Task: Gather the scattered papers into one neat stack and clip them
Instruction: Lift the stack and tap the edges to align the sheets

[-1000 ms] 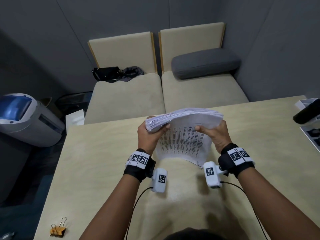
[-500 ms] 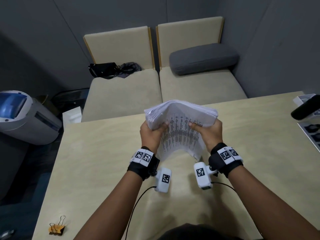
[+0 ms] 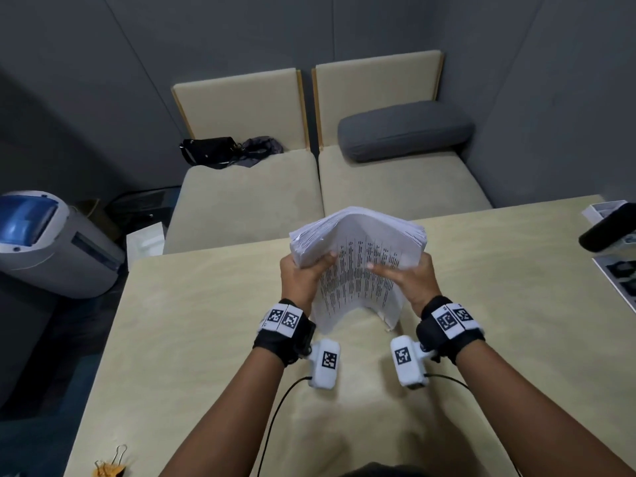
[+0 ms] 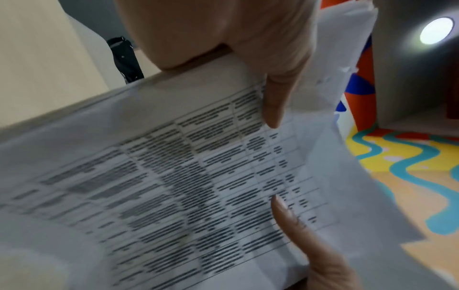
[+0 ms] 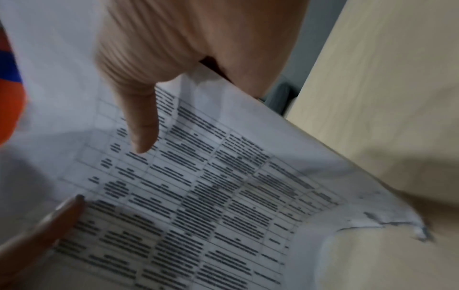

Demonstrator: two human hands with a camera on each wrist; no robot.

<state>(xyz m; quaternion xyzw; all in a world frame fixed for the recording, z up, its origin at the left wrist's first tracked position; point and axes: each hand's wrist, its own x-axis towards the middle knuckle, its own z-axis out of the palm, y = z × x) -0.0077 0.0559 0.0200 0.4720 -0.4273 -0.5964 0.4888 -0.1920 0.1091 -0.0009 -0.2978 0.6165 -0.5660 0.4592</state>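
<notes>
Pale worktop (image 3: 192,339) bare beneath; paper stack (image 3: 358,249) held upright above it, bowed into an arch, likely to jog edges square. Left hand (image 3: 301,277) and right hand (image 3: 411,282) each grip a side, thumbs across printed face, fingers hidden behind. Binder clips (image 3: 110,466) sit half cut off at near-left corner, probably unused.

Bare forearms, no sleeves; black wristband (image 3: 287,333) on left wrist, black wristband (image 3: 447,330) on right, each topped with white strip of square black-and-white tags; white camera pod (image 3: 325,363) and (image 3: 409,361) under each wrist, tag on face, thin black cable trailing back
</notes>
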